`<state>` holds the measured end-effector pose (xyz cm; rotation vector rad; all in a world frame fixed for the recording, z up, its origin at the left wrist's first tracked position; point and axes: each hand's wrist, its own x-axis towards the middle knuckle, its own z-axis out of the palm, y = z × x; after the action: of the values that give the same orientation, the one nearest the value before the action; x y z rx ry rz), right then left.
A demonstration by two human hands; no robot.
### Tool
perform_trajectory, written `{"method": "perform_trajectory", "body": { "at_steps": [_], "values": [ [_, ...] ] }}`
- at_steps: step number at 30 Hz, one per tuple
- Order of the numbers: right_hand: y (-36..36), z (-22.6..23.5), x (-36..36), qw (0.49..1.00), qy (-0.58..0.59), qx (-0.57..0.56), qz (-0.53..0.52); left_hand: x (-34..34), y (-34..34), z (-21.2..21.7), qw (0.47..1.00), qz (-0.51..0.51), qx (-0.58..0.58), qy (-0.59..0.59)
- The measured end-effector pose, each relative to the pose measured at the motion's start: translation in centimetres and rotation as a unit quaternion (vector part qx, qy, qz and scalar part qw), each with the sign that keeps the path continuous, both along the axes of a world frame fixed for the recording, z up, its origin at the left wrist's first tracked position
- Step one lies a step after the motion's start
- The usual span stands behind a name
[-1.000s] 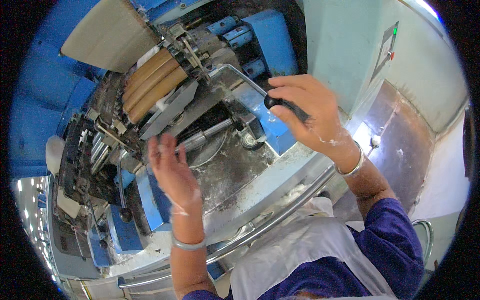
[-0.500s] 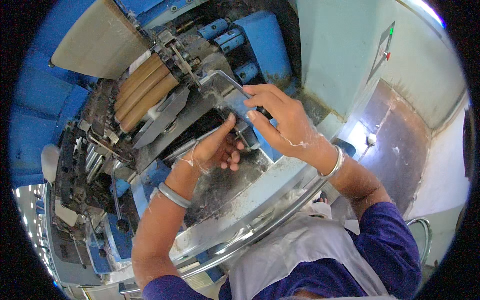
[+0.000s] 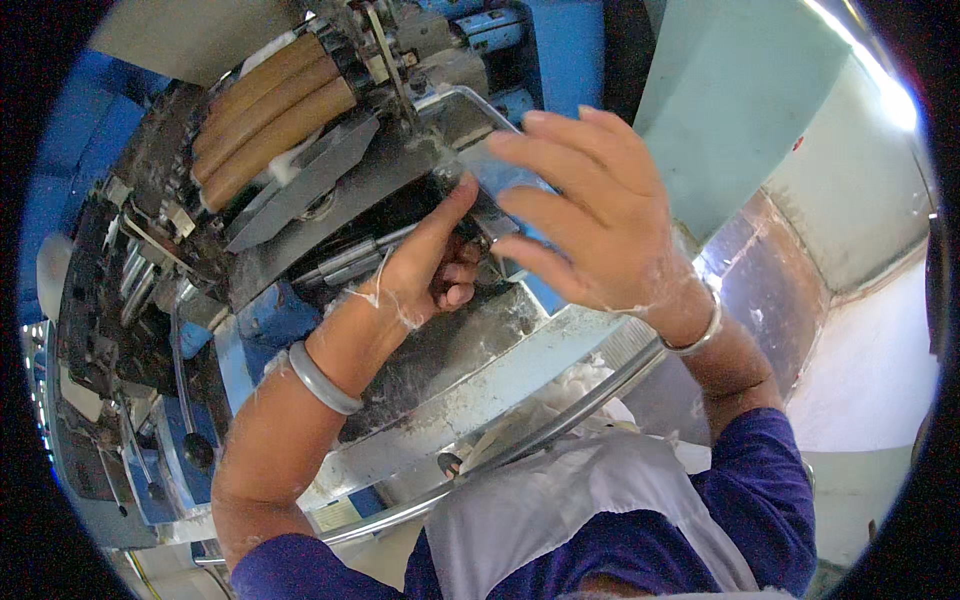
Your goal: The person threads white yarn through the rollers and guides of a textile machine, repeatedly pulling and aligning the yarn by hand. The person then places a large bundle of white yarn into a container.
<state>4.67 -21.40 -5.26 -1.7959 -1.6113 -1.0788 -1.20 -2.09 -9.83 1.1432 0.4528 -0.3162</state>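
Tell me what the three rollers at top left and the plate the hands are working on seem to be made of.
The rollers look like tan rubber or a cork-like covering: matte, no glint; which one I cannot tell. The plate under the right hand and beside the left hand appears to be bare metal, grey with bright reflections on its edge and lint on it.

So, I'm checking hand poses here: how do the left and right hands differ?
The left hand points its forefinger up against the dark machine part, other fingers curled; the right hand is spread flat, fingers extended over the metal plate. The left sits lower, the right above it. Both wear a silver bangle and carry white lint.
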Motion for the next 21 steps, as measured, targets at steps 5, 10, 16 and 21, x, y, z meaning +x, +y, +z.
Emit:
{"method": "perform_trajectory", "body": {
  "at_steps": [5,10,16,21],
  "values": [
    [2.1,0.3,-1.1,0.970,-0.078,-0.216,-0.084,0.1,0.2,-0.2,0.995,-0.071,0.049,-0.046],
    [3.1,-1.1,-1.1,0.920,-0.224,-0.256,-0.193,0.1,0.5,-0.1,0.995,-0.088,0.054,-0.003],
    [4.9,-1.4,-2.0,0.865,-0.229,-0.416,-0.162,0.2,0.4,-0.1,0.994,-0.049,0.092,-0.020],
    [6.3,-0.6,-1.3,0.821,-0.242,-0.505,-0.109,0.1,0.1,-0.8,0.991,-0.064,0.055,-0.100]
  ]
}}
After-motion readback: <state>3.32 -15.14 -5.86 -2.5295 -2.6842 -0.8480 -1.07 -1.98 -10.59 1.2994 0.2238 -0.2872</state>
